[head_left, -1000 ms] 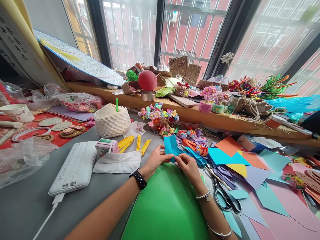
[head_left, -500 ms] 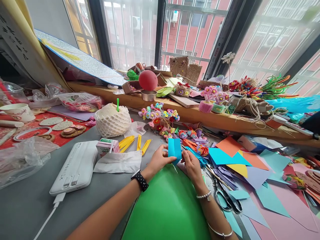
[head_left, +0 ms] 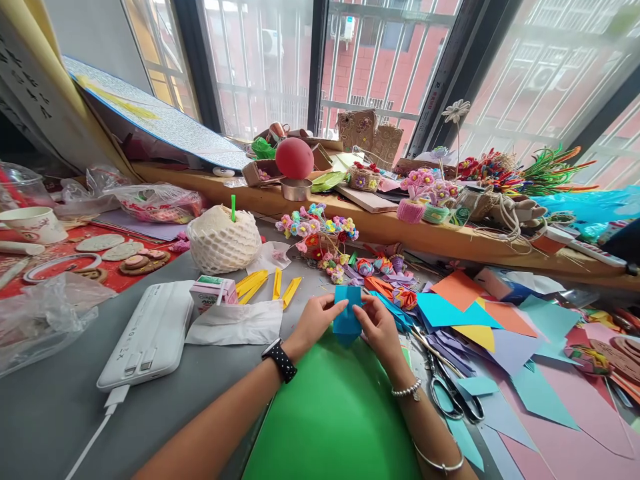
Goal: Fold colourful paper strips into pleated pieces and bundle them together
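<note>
Both hands meet over the far edge of a large bright green sheet of card (head_left: 335,413), which lies on the grey table (head_left: 60,413) right in front of the person. Between them is a small folded piece of blue paper (head_left: 347,315), held just above that far edge with a point at its lower end. The left hand (head_left: 316,319) pinches the paper's left side, thumb on top and fingers curled close beneath; a black dotted watch strap (head_left: 280,360) circles its wrist. The right hand (head_left: 379,327) grips the paper's right side, its fingers narrow and bent over the fold, with a beaded bracelet (head_left: 406,390) on the wrist and a thin silver bangle (head_left: 440,463) further up the arm.

Right of the green sheet lie black-handled scissors (head_left: 453,393), just beside the right forearm, and beyond them a spread of loose coloured paper pieces (head_left: 480,320) in blue, orange, yellow, lilac and pink. Left of the green sheet rests a white crumpled paper bag (head_left: 235,323), and further left a white power bank (head_left: 147,333) with its cable running towards the near edge. Behind the bag lie yellow paper strips (head_left: 273,285) and a small pink and green drink carton (head_left: 213,291). Beyond the green sheet, past the hands, stands a cluster of small paper flowers (head_left: 320,230), and left of it a round fruit in white foam netting (head_left: 224,240) with a green straw.
</note>
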The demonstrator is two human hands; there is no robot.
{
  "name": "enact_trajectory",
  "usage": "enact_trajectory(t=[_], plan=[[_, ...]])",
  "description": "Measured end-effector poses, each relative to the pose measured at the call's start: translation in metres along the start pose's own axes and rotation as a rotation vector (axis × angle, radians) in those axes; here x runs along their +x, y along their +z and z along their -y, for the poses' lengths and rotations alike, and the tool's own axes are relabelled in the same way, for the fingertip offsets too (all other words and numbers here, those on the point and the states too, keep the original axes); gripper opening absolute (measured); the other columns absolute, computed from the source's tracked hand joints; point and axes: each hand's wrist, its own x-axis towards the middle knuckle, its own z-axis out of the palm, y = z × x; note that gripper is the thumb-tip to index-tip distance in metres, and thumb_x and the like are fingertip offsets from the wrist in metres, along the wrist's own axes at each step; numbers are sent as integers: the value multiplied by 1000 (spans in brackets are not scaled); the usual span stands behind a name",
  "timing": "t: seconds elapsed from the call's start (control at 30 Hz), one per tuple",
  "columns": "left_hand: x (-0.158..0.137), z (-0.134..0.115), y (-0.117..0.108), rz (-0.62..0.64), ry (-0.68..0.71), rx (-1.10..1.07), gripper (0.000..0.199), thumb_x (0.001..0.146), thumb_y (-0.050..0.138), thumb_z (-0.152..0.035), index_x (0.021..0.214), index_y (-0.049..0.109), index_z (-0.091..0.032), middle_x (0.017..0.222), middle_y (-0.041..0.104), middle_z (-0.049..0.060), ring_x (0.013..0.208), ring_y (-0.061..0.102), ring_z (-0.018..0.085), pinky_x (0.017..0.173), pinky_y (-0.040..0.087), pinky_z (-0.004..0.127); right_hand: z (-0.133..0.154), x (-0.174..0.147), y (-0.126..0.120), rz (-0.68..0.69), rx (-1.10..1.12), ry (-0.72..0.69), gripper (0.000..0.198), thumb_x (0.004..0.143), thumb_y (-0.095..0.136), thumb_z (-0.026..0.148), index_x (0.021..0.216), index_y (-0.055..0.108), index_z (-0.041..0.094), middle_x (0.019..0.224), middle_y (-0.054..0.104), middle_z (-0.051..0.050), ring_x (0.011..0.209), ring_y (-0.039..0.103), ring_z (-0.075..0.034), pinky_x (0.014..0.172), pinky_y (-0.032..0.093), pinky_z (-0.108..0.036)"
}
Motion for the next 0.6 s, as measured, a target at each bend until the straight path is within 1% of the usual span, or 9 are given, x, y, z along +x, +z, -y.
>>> enact_trajectory(t=[0.1, 0.2, 0.3, 0.43, 0.6], plan=[[-1, 1, 1, -8, -17, 33, 27, 63, 56, -37, 75, 61, -13, 73, 62, 4, 70, 54, 18, 61, 42, 23, -1, 1, -2, -81, 29, 15, 27, 73, 48, 35, 92, 45, 16, 57, 44, 3, 47, 45, -10, 43, 36, -21], [-1, 0, 3, 16, -23, 33, 29, 62, 57, -35, 80, 60, -12, 78, 62, 5, 72, 54, 17, 63, 42, 24, -1, 1, -3, -99, -3, 15, 26, 73, 49, 35, 90, 47, 15, 56, 45, 3, 46, 44, -10, 43, 36, -21], [-1, 0, 3, 24, -24, 35, 28, 62, 57, -37, 75, 60, -12, 71, 61, 4, 66, 53, 15, 58, 42, 23, 2, 0, -3, -126, -91, -15, 24, 73, 50, 34, 88, 49, 15, 57, 47, 2, 48, 44, -10, 45, 37, -22], [0, 1, 3, -2, -53, 31, 31, 62, 55, -43, 62, 58, -12, 57, 56, 1, 53, 48, 11, 49, 39, 20, 7, -3, -2, -163, -217, -106, 21, 74, 48, 32, 87, 54, 16, 59, 50, 1, 51, 45, -11, 48, 38, -22], [0, 2, 3, -8, -58, -27, 33, 60, 55, -46, 57, 56, -13, 53, 52, -1, 52, 46, 10, 49, 38, 19, 13, -7, -3, -163, -336, -229, 22, 78, 44, 29, 92, 58, 19, 75, 56, -4, 63, 50, -14, 58, 42, -25]])
